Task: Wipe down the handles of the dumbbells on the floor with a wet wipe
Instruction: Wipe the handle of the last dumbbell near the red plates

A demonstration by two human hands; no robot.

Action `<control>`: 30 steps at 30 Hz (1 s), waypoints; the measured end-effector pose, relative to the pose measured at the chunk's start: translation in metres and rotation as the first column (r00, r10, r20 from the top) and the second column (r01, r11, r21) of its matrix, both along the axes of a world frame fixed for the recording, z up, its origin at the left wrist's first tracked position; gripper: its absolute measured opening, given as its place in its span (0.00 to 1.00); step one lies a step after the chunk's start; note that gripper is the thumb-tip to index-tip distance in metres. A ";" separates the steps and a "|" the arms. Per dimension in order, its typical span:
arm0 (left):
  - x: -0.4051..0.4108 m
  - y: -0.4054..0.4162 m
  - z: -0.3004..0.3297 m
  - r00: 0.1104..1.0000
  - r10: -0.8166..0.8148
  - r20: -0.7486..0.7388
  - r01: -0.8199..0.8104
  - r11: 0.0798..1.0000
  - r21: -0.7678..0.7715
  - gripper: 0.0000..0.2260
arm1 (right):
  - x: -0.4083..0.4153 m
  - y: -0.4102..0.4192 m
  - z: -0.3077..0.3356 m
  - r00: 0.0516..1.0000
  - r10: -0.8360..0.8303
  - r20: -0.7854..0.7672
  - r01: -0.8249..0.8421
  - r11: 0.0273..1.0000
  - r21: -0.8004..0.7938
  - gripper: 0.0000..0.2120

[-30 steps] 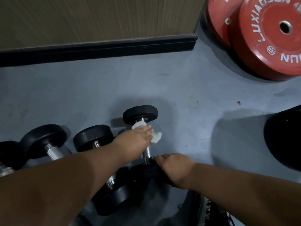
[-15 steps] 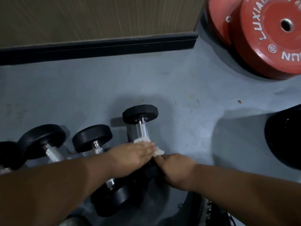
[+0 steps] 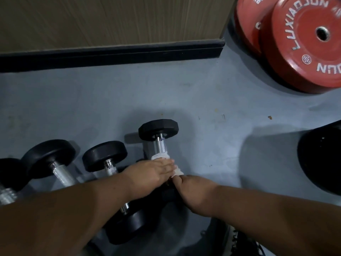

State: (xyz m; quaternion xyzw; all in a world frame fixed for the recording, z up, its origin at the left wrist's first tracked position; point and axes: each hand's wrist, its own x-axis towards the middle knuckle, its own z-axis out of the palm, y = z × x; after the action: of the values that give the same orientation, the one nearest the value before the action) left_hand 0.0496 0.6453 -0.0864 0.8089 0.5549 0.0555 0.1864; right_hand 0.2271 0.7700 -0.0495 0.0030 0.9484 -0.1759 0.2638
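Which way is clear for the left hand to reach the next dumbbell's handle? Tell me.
Probably yes, straight to its left: the left hand holds the wet wipe, and the neighbouring dumbbell's handle lies bare beside it, though the forearm covers its near part.

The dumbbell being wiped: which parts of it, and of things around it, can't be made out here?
All in the head view:
- Near end of the dumbbell: hidden under the right hand.
- Lower handle and most of the wet wipe: covered by the left hand.
- Leftmost dumbbell: cut off by the left edge.
- Red plates: cut off by the right edge; lettering partly blurred.
- Black object at right: too dark and cropped to identify.
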 end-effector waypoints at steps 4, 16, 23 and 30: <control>-0.019 0.015 0.003 1.000 -0.009 -0.022 0.007 0.999 -0.054 0.21 | -0.006 -0.007 0.006 0.999 0.025 0.023 -0.026 0.998 0.054 0.18; -0.013 -0.004 -0.010 0.998 -0.017 0.065 0.019 0.999 -0.033 0.16 | -0.018 -0.018 0.026 0.989 0.150 0.016 -0.148 0.943 0.297 0.20; -0.024 0.055 0.007 0.978 0.156 -0.136 -0.171 0.979 -0.112 0.21 | -0.016 -0.014 0.027 0.997 -0.057 0.056 0.055 0.998 0.038 0.19; -0.008 -0.009 -0.014 0.990 0.039 0.133 -0.032 0.998 -0.050 0.17 | -0.010 -0.012 0.009 1.000 -0.004 0.017 0.003 0.998 0.061 0.24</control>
State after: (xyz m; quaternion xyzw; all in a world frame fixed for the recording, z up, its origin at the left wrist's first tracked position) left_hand 0.0412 0.6367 -0.1005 0.7886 0.5565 0.0997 0.2418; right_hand 0.2174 0.7579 -0.0407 0.0142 0.9511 -0.1471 0.2712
